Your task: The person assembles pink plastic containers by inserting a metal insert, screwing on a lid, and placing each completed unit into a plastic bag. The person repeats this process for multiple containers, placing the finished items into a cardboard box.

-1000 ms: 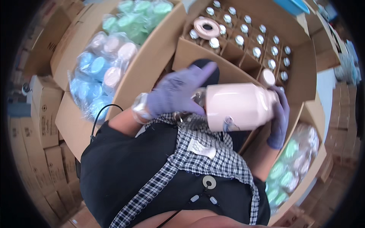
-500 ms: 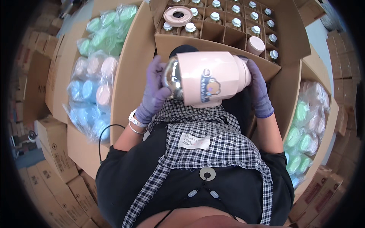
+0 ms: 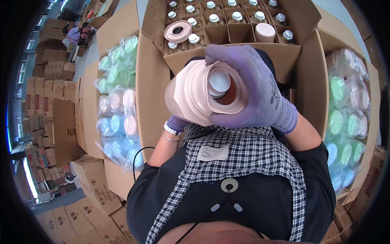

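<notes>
A pink thermos flask body (image 3: pixel 183 91) is held up in front of my chest, tilted so that its round mouth faces up at me. Inside the mouth a white cap (image 3: pixel 219 82) shows, set in the neck opening. My right hand (image 3: pixel 260 87), in a purple glove, curls round the rim of the mouth, thumb and fingers on opposite sides. My left hand (image 3: pixel 178 123), gloved too, supports the body from below; most of its fingers are hidden behind the flask. The silvery end of the flask is out of sight.
Ahead stands a divided carton (image 3: pixel 231 51) of white-capped bottles (image 3: pixel 214 18), with a pink ring (image 3: pixel 178 31) and a pink cup (image 3: pixel 265 32) on top. Open cartons at both sides hold bagged green, pink and blue parts (image 3: pixel 118 101). Stacked boxes (image 3: pixel 95 185) stand farther left; a person (image 3: pixel 75 35) is far off.
The flask has turned from lying sideways to mouth upward. My right hand has come over to its rim, and my left has gone from the silvery end to beneath the body.
</notes>
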A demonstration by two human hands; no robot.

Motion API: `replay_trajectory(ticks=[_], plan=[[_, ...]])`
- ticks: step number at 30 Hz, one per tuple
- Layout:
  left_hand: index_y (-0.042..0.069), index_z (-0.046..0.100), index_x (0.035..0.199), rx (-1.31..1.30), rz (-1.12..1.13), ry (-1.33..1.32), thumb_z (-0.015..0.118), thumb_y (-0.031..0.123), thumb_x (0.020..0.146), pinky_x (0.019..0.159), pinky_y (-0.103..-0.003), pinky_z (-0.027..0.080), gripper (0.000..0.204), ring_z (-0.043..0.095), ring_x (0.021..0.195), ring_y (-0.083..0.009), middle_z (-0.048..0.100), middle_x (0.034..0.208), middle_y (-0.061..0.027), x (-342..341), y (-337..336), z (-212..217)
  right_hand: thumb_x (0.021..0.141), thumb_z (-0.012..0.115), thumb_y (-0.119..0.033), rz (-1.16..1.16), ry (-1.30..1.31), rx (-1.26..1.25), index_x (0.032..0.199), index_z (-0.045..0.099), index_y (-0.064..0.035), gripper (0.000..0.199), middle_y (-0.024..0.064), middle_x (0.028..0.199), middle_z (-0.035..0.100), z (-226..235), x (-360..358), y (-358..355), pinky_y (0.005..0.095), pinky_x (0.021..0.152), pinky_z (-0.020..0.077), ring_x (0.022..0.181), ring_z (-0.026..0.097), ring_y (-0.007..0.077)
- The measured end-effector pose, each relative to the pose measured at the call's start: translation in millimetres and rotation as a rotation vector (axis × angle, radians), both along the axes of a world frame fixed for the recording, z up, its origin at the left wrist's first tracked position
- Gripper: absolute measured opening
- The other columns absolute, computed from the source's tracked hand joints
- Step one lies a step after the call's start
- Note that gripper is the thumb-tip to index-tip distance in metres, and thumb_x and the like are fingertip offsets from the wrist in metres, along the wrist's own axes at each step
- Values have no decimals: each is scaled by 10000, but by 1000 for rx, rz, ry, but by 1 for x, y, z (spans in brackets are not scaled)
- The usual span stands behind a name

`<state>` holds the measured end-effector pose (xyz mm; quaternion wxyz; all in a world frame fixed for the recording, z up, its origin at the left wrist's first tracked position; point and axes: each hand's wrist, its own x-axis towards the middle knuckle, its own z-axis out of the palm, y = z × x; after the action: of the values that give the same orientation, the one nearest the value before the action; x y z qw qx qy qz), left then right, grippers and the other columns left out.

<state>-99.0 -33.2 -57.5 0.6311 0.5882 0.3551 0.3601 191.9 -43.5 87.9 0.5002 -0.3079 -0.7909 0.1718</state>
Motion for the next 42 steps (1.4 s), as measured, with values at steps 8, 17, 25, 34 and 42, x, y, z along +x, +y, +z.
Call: replay_trajectory(ticks=[8, 17, 25, 34, 42], plan=[[104, 297, 1685, 34, -65, 60, 771, 399, 968, 1272, -427, 372, 909, 424, 1542, -264, 401, 1694, -124, 1, 5, 8, 692, 976, -169, -26, 217, -160, 1290, 495, -95, 771, 143, 1329, 645, -14, -10, -5, 404, 1045, 534, 1218, 654, 261], [123, 275, 1698, 18, -40, 65, 821, 255, 967, 1287, -399, 355, 922, 397, 1564, -242, 376, 1719, -102, 3, -2, 12, 684, 989, -331, 25, 184, -114, 1026, 621, -117, 546, 179, 1326, 662, -20, -22, 1, 451, 1000, 532, 1195, 644, 353], [145, 268, 1708, 83, -34, 117, 805, 287, 982, 1303, -388, 323, 915, 370, 1577, -227, 357, 1731, -84, -3, -11, -1, 680, 979, -308, 49, 207, -174, 1318, 603, -88, 772, 161, 1320, 637, -20, -34, -3, 454, 1022, 518, 1172, 642, 354], [158, 260, 1714, 156, 74, 187, 777, 307, 1006, 1311, -400, 301, 889, 339, 1593, -228, 339, 1743, -78, -11, -17, -27, 665, 957, -348, -46, 188, -165, 1333, 624, -43, 807, 146, 1162, 683, -12, -43, 4, 450, 970, 536, 1072, 671, 357], [148, 278, 1702, -8, 5, 77, 848, 376, 915, 1312, -419, 290, 999, 351, 1585, -249, 362, 1726, -90, 2, 3, 19, 661, 971, -369, -10, 155, -61, 1322, 639, -31, 813, 156, 1178, 693, -12, -40, 22, 458, 961, 561, 1110, 676, 359]])
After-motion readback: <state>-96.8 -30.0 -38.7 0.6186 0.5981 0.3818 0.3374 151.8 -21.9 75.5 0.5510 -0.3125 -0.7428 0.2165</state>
